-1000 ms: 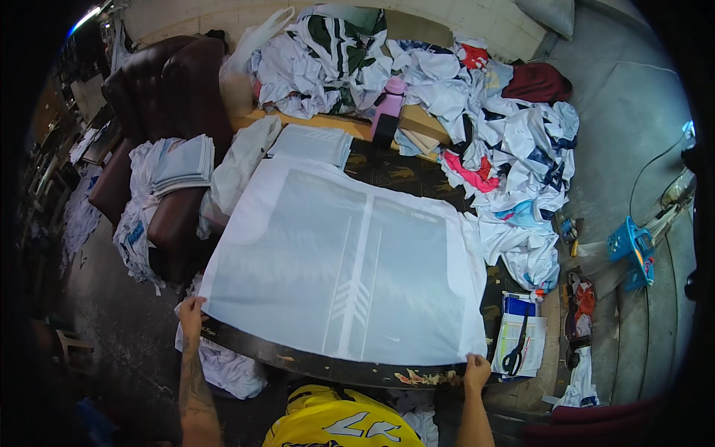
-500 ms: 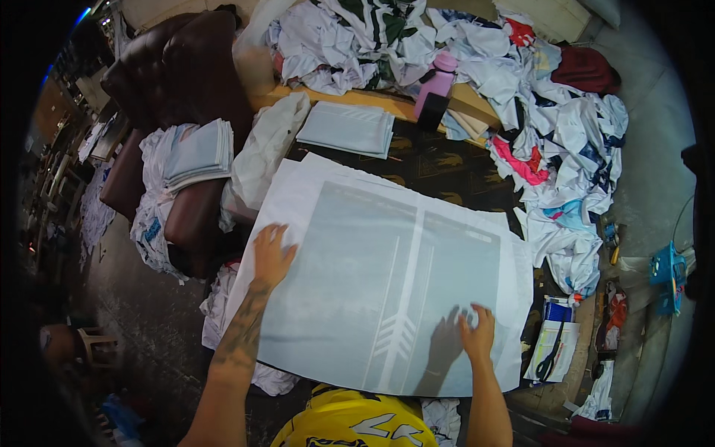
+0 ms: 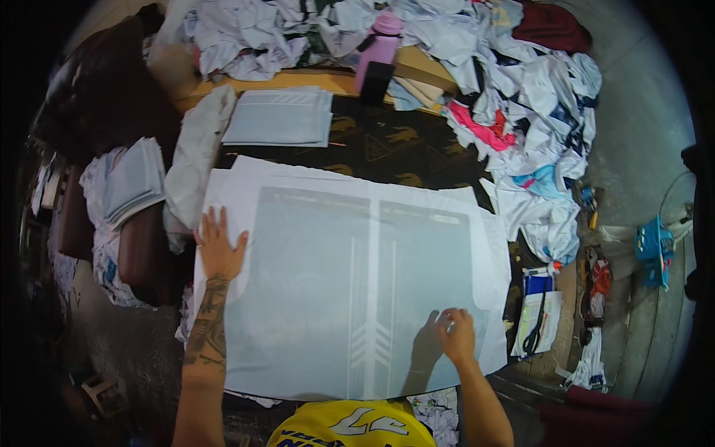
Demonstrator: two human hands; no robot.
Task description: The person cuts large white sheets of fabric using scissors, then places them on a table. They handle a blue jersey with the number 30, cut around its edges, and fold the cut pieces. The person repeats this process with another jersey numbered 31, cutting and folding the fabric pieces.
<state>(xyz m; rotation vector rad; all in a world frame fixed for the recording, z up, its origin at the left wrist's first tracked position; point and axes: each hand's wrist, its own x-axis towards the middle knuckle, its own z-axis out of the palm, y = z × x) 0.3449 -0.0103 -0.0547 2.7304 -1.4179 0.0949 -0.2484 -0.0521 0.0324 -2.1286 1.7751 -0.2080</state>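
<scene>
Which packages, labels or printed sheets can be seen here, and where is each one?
Large pale grey printed sheet with white stripes: flat on the table, under both hands.
Stack of similar grey sheets: far side of the table.
White flat package with blue top: right of the table; black scissors on it.

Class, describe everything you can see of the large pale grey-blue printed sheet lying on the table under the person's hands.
The large pale grey-blue printed sheet lies flat, spread across the dark patterned table. It looks thin, like paper or film, with a wide white border, a white vertical stripe down the middle and white chevrons near its lower end. The left hand presses flat on its left edge, fingers spread; the right hand rests on its lower right part, fingers curled. Its near edge reaches the person's yellow shirt.
</scene>
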